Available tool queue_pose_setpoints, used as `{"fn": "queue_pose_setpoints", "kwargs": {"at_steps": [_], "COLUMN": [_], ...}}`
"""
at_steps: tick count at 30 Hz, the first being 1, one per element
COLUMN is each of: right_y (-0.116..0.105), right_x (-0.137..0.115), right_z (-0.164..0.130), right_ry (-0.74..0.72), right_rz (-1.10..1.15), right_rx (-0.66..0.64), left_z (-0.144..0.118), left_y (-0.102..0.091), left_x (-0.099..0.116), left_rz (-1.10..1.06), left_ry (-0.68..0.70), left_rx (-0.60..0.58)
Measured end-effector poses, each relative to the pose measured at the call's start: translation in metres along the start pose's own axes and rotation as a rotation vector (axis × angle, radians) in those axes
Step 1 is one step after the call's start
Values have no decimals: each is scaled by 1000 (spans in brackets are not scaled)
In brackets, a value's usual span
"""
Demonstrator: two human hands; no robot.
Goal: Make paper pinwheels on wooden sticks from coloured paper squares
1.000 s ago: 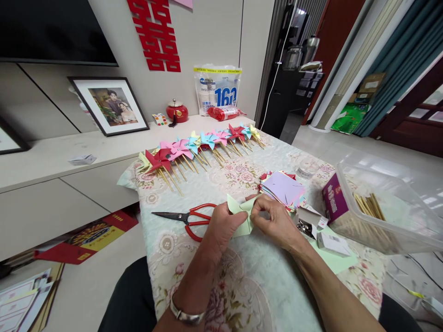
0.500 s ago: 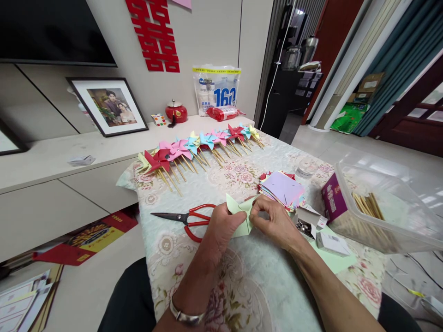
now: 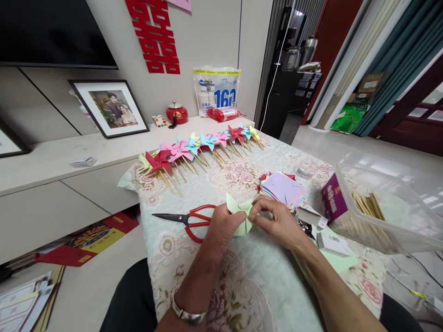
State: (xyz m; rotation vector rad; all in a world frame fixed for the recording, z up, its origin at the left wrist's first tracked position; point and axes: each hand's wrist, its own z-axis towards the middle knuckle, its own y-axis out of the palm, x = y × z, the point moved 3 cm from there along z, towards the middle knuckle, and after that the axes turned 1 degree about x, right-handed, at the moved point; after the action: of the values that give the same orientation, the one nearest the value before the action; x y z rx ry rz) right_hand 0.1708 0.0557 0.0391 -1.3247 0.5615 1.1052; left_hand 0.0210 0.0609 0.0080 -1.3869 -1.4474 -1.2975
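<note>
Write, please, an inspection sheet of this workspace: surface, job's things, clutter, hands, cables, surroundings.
Surface: table under a floral cloth.
Job's things: light green folded paper held between both hands; stack of coloured paper squares beside it; row of finished pinwheels on sticks at the far edge.
Clutter: red scissors, small boxes, clear bin with sticks.
Hands: left hand and right hand both pinch the paper.
Cables: thin wires at the table's right edge.
Surroundings: framed photo, red wall decoration, cabinet.
</note>
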Motion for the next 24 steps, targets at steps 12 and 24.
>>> {"fn": "queue_pose_setpoints", "kwargs": {"at_steps": [12, 24], "right_y": [-95, -84], "right_x": [-18, 3], "right_z": [-26, -42], "right_ry": [112, 577], "right_rz": [-405, -1166], "right_rx": [247, -299], "left_z": [3, 2], "left_y": [1, 5], "left_x": [-3, -5], "left_rz": [-167, -285], "left_ry": [-42, -58], "left_rx": [45, 24]}}
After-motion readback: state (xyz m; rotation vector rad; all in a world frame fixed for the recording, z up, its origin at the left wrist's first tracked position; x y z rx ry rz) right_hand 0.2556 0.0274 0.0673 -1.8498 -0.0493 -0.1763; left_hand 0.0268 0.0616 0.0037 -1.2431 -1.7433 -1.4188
